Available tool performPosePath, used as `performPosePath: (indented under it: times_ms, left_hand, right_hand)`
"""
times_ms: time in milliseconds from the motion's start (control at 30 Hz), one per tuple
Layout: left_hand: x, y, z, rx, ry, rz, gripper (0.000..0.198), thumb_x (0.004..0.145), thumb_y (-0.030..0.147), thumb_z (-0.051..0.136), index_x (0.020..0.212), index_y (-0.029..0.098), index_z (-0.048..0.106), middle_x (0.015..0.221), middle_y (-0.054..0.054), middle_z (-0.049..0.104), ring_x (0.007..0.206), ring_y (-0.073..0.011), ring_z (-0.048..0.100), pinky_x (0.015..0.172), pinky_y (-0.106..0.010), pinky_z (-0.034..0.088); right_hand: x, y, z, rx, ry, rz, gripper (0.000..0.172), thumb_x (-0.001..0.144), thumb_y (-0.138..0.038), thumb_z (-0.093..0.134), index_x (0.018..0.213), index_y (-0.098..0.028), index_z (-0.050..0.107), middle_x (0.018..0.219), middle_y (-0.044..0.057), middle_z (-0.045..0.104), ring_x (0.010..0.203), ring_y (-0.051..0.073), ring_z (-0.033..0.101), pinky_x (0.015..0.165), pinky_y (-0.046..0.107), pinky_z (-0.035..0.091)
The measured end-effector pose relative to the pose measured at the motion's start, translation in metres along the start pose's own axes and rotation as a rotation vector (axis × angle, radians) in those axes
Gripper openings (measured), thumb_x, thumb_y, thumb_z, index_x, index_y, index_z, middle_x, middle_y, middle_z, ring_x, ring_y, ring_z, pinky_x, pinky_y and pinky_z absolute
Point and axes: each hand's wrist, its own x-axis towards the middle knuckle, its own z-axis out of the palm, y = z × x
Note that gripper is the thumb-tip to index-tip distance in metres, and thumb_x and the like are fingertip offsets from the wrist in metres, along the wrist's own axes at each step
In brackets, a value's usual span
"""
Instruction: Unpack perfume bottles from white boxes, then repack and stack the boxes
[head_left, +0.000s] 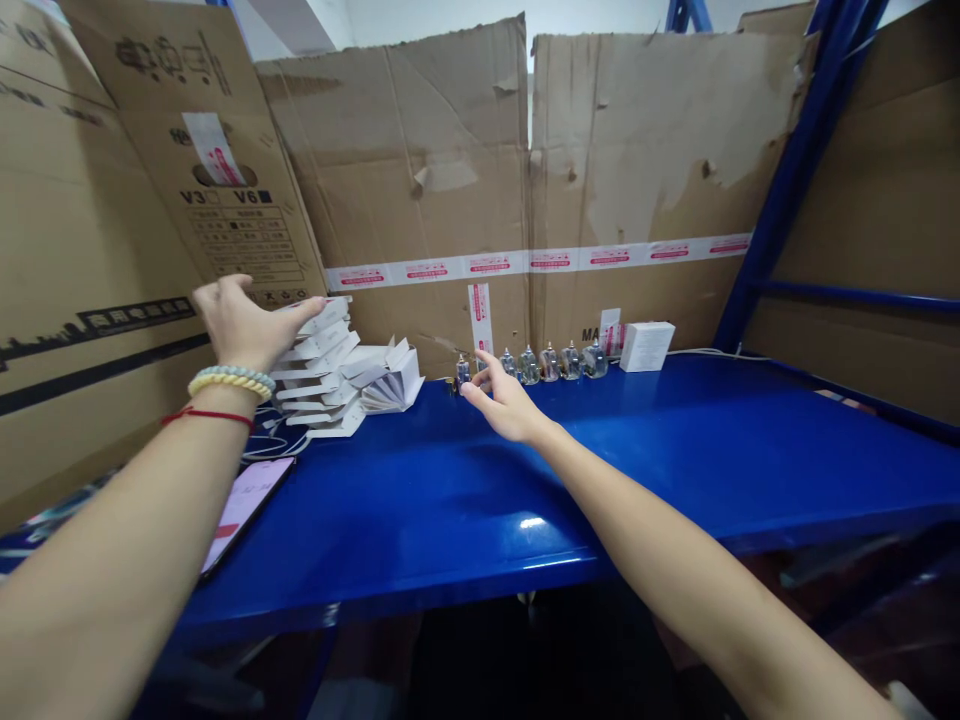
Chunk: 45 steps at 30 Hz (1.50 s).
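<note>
My left hand [244, 325] is at the upper left of a stack of white folded cartons [322, 375]. Its thumb stretches over the top of the pile, while the other fingers point away to the left. My right hand [506, 400] reaches in at the left end of a row of small glass bottles [550, 364]. Its thumb and index finger are apart, with the thumb tip touching or just in front of a small upright bottle [463, 370]. Whether the hidden fingertips touch another bottle, I cannot tell.
A white box [646, 346] stands right of the bottles, and an opened white carton [394, 378] beside the stack. A phone [247, 505] lies on the blue shelf [420, 520] below my left forearm, near white cables [274, 440]. Cardboard panels [420, 200] form the back.
</note>
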Motion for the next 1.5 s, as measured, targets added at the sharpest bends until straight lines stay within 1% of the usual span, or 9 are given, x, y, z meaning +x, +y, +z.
performPosePath:
  times_ms: [267, 333, 467, 667, 833, 967, 1100, 1333, 1500]
  left_hand:
    - [-0.049, 0.022, 0.002, -0.179, 0.471, -0.083, 0.032, 0.068, 0.006, 0.059, 0.098, 0.012, 0.050, 0.108, -0.010, 0.051, 0.102, -0.0195, 0.051, 0.097, -0.034, 0.038]
    - [-0.075, 0.033, 0.015, -0.252, 0.325, -0.026, 0.030, 0.067, 0.012, 0.062, 0.096, 0.014, 0.052, 0.103, -0.008, 0.055, 0.095, -0.0196, 0.054, 0.087, -0.033, 0.043]
    - [-0.135, 0.062, 0.047, -0.367, -0.356, 0.252, 0.011, 0.073, 0.025, 0.062, 0.080, 0.018, 0.059, 0.081, -0.004, 0.062, 0.073, -0.0183, 0.057, 0.072, -0.032, 0.047]
    - [-0.179, 0.064, 0.066, -0.170, -0.757, 0.689, 0.016, 0.081, 0.027, 0.055, 0.088, 0.017, 0.064, 0.097, -0.010, 0.066, 0.097, -0.0264, 0.062, 0.090, -0.041, 0.050]
    - [-0.174, 0.052, 0.066, -0.133, -0.826, 0.641, 0.019, 0.082, 0.030, 0.055, 0.094, 0.017, 0.065, 0.103, -0.009, 0.066, 0.102, -0.0254, 0.062, 0.093, -0.040, 0.050]
    - [-0.174, 0.055, 0.069, -0.119, -0.828, 0.625, 0.021, 0.083, 0.029, 0.055, 0.095, 0.017, 0.065, 0.104, -0.009, 0.066, 0.103, -0.0259, 0.061, 0.094, -0.041, 0.050]
    - [-0.179, 0.059, 0.068, -0.112, -0.846, 0.640, 0.020, 0.083, 0.029, 0.055, 0.096, 0.016, 0.065, 0.104, -0.009, 0.065, 0.103, -0.0261, 0.061, 0.094, -0.042, 0.050]
    - [-0.179, 0.056, 0.065, -0.092, -0.847, 0.600, 0.021, 0.083, 0.028, 0.056, 0.097, 0.017, 0.065, 0.104, -0.009, 0.065, 0.103, -0.0255, 0.061, 0.094, -0.041, 0.051]
    - [-0.179, 0.056, 0.065, -0.074, -0.869, 0.583, 0.022, 0.082, 0.030, 0.056, 0.098, 0.017, 0.066, 0.105, -0.010, 0.064, 0.104, -0.0266, 0.061, 0.094, -0.042, 0.051]
  right_hand:
    - [-0.002, 0.001, -0.001, -0.177, -0.099, -0.052, 0.062, 0.087, -0.047, 0.054, 0.138, -0.012, 0.046, 0.101, 0.012, 0.065, 0.083, 0.020, 0.060, 0.085, 0.041, 0.048]
    - [-0.001, 0.001, -0.001, -0.246, -0.088, -0.078, 0.054, 0.087, -0.042, 0.055, 0.130, -0.011, 0.053, 0.100, 0.012, 0.066, 0.086, 0.021, 0.061, 0.086, 0.040, 0.048]
    - [0.008, 0.007, -0.013, -0.398, 0.043, -0.117, 0.022, 0.079, -0.023, 0.058, 0.098, -0.015, 0.068, 0.092, 0.009, 0.068, 0.087, 0.020, 0.062, 0.084, 0.035, 0.048]
    - [0.021, 0.036, -0.088, -0.607, 0.470, 0.081, 0.015, 0.072, -0.018, 0.054, 0.081, -0.016, 0.065, 0.087, 0.009, 0.067, 0.084, 0.023, 0.061, 0.083, 0.036, 0.048]
    - [0.012, 0.073, -0.178, -0.825, 0.771, 0.311, 0.025, 0.072, -0.019, 0.055, 0.096, -0.012, 0.062, 0.106, 0.017, 0.060, 0.105, 0.029, 0.054, 0.094, 0.042, 0.042]
    - [0.013, 0.099, -0.223, -0.834, 0.864, 0.626, 0.069, 0.066, -0.038, 0.074, 0.124, -0.008, 0.050, 0.132, 0.026, 0.045, 0.125, 0.037, 0.042, 0.102, 0.046, 0.035]
    - [0.028, 0.116, -0.238, -0.767, 0.784, 0.788, 0.100, 0.059, -0.050, 0.081, 0.136, -0.004, 0.037, 0.136, 0.035, 0.036, 0.129, 0.042, 0.038, 0.099, 0.045, 0.033]
    - [0.036, 0.125, -0.237, -0.779, 0.775, 0.780, 0.075, 0.068, -0.037, 0.077, 0.129, -0.005, 0.046, 0.130, 0.032, 0.043, 0.122, 0.036, 0.048, 0.092, 0.039, 0.037]
    - [0.019, 0.105, -0.242, -0.874, 0.766, 0.767, 0.079, 0.063, -0.039, 0.080, 0.128, -0.009, 0.049, 0.128, 0.029, 0.047, 0.119, 0.036, 0.054, 0.088, 0.038, 0.044]
